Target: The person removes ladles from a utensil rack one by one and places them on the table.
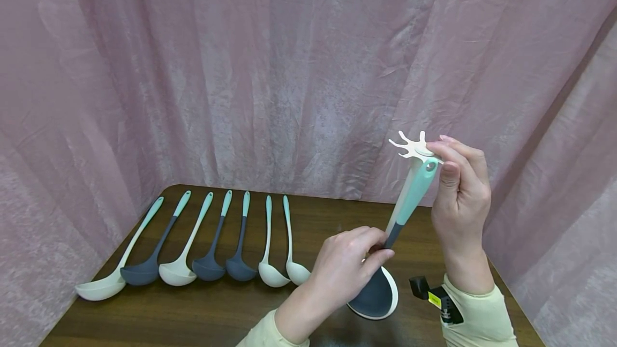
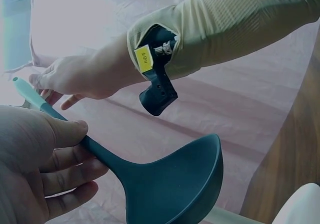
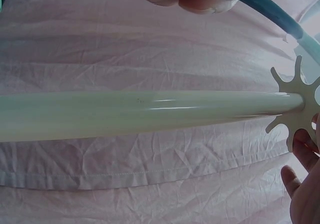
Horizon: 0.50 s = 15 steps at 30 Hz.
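My left hand pinches a dark grey ladle by its shaft. The ladle stands steeply, its mint handle end with the hanging hole up beside the hooks. Behind it rises a white utensil stand, a pole topped by a ring of curved hooks. My right hand holds the hook top with its fingers, the thumb close to the ladle's handle end. In the left wrist view the ladle bowl hangs below my left fingers. Whether the hole is on a hook cannot be told.
Several ladles, such as a white one and a grey one, lie in a row on the left of the brown wooden table, mint handles pointing away. A pink curtain hangs behind and at both sides.
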Tool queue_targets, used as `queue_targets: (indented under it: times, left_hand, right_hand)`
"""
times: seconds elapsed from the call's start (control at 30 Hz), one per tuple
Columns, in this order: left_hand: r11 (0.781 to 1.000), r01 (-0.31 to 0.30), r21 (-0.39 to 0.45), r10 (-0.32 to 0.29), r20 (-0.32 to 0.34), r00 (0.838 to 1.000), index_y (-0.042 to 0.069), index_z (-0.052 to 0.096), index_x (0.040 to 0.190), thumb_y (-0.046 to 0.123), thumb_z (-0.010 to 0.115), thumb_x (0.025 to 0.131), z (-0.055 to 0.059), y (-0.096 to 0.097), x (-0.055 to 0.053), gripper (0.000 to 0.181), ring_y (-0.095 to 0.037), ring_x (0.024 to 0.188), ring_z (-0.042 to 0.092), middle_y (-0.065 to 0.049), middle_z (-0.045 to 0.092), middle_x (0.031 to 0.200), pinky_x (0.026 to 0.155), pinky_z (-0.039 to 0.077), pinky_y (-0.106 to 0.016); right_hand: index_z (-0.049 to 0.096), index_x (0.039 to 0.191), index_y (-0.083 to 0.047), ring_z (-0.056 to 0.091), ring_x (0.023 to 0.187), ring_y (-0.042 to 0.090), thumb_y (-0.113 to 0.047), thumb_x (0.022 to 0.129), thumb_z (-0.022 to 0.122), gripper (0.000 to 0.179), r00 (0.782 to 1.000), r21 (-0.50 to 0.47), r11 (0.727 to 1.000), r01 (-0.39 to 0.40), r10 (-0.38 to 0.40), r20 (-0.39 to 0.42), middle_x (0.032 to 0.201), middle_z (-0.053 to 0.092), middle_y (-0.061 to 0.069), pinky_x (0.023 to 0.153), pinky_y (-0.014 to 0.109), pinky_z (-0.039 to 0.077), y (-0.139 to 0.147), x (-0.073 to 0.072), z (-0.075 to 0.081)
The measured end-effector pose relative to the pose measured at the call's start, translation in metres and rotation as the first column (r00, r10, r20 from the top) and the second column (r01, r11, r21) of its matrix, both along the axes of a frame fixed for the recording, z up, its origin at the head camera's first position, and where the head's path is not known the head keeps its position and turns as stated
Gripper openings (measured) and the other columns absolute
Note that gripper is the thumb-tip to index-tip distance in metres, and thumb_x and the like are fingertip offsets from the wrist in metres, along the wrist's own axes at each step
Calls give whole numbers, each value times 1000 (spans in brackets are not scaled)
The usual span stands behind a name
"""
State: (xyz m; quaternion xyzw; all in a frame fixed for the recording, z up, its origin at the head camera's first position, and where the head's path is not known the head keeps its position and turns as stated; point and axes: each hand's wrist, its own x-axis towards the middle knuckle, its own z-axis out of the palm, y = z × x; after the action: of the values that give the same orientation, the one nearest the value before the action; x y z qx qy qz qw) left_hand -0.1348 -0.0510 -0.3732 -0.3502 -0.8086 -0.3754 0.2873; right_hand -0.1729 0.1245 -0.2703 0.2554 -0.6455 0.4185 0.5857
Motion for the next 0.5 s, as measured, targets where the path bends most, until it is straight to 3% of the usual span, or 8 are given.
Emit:
queue_targets:
  times: [0.3, 0.5]
  left_hand:
    - [1000, 3, 19, -3, -8, 1000, 18, 77, 102, 22, 88, 96, 3, -3, 2, 12, -1, 75, 57, 11, 70, 91, 67, 45, -17]
    - [998, 13, 59, -14, 6, 1000, 17, 79, 105, 19, 88, 96, 7, -9, 2, 13, -1, 81, 63, 11, 74, 95, 73, 49, -16]
  right_hand:
    - [79, 112, 9, 68, 128, 31, -50, 112, 56, 64, 1000, -6, 1000, -9, 9, -7, 116, 69, 30, 113, 33, 49, 0, -1, -1]
    - [78, 112, 10, 67, 129, 23, -51, 112, 56, 64, 1000, -8, 1000, -7, 7, -3, 116, 68, 31, 113, 33, 49, -1, 0, 0]
